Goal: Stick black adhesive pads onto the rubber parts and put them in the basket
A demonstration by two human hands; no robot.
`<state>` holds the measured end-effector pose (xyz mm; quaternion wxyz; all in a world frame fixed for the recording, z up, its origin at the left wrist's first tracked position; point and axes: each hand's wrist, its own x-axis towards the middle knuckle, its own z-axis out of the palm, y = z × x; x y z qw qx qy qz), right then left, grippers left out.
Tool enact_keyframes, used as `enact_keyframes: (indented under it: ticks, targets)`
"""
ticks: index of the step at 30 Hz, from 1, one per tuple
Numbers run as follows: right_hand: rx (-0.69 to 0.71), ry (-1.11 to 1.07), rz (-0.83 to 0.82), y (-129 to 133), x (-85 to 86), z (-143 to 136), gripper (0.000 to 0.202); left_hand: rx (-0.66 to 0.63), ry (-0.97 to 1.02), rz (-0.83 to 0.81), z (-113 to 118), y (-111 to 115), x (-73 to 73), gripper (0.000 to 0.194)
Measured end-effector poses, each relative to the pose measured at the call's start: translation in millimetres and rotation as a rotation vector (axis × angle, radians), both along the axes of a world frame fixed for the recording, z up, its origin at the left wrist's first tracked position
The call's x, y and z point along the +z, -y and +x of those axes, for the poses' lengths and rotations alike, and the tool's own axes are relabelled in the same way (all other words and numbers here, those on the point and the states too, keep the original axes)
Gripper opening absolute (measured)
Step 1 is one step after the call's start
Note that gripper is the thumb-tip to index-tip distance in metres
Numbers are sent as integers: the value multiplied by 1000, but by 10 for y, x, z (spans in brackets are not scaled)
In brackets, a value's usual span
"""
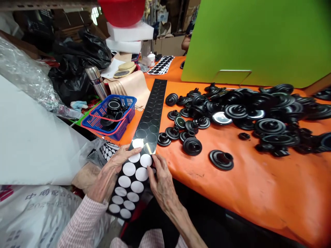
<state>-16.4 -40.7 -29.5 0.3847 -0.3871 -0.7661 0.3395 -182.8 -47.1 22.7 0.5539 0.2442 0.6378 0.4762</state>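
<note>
A long black strip of round stickers (154,113) runs along the table and hangs over its front edge. Its far part shows black circles, while white circles (137,187) fill the near part. My left hand (120,159) grips the strip's left edge, thumb lying on top beside a white circle; its other fingers are partly hidden. On the opposite edge, my right hand (161,182) has its thumb and fingers closed at the strip, next to a white circle. Whether a sticker is lifted there I cannot tell.
Black round lid knobs (221,159) lie piled on the orange table (196,182) to the right. A blue basket (124,125) holding black parts stands left. Behind are a steel flask (97,82), another sticker sheet (161,65) and a green panel (253,38).
</note>
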Motion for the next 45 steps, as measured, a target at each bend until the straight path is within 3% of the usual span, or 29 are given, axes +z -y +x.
enact_keyframes:
  ticks: [7, 18, 24, 27, 30, 31, 33, 35, 38, 42, 45]
  targets:
    - [-90, 62, 146, -94, 32, -114, 34, -81, 45, 95, -93, -11, 23, 37]
    - [-121, -86, -74, -283, 80, -221, 20, -183, 38, 111, -130, -38, -187, 40]
    - [-121, -164, -247, -347, 149, -165, 24, -210, -41, 98, -227, -15, -146, 34]
    - [-175, -194, -266, -388, 220, -56, 27, -126, -243, 31, -276, 46, -73, 42]
    - [-152, -151, -167, -324, 284, 45, 27, 184, -669, 54, -175, 142, 20, 43]
    - [-139, -142, -131, -276, 297, 63, 27, 235, -736, 66, -98, 171, 53, 39]
    - [-95, -142, -65, -166, 308, 79, 25, 140, -604, 76, 93, 205, 116, 35]
    - [-22, -151, -29, -73, 309, 90, 23, -48, -267, 74, 283, 198, 171, 34]
    - [13, -197, -130, -27, 328, 148, 33, -87, 25, 72, 486, 119, 238, 31]
    - [-1, -405, -527, -87, 391, 280, 34, -106, 87, 125, 661, -46, 281, 29]
    - [-57, -613, -614, -145, 403, 359, 33, -152, 42, 162, 794, -148, 276, 30]
